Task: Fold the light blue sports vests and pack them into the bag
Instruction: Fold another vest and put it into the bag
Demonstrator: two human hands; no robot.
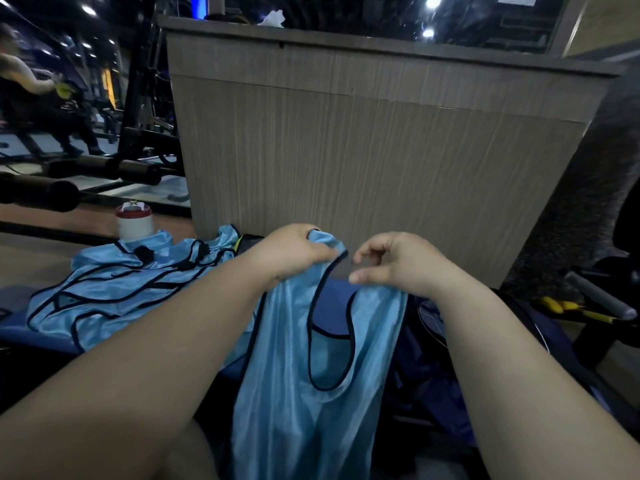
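- Left hand: fingers curled tight round one bunched shoulder strap of the held vest, thumb on top; firm grip.
- Right hand: at the other strap, thumb lying along the strap's top edge, remaining fingers curled in above it. Fabric hangs from under thumb and palm, so holding it too; exact contact point hidden.
- Held vest: light blue, shiny, dark piping round neck and armholes. Raised in front of the body between both hands, neck opening facing the camera, body hanging down over the lap.
- Hands near each other, small gap between them, at roughly the same height.
- Pile of vests: same light blue, unfolded and crumpled, left of the held one, lying on a blue bench pad.
- Bag: dark navy, low right, behind and beside the hanging vest, under the right forearm. Open or closed: cannot tell.
- White canister with red lid upright just behind the pile.
- Wood-grain counter panel straight ahead, close.
- Gym rack and padded bars far left; another person blurred beyond.
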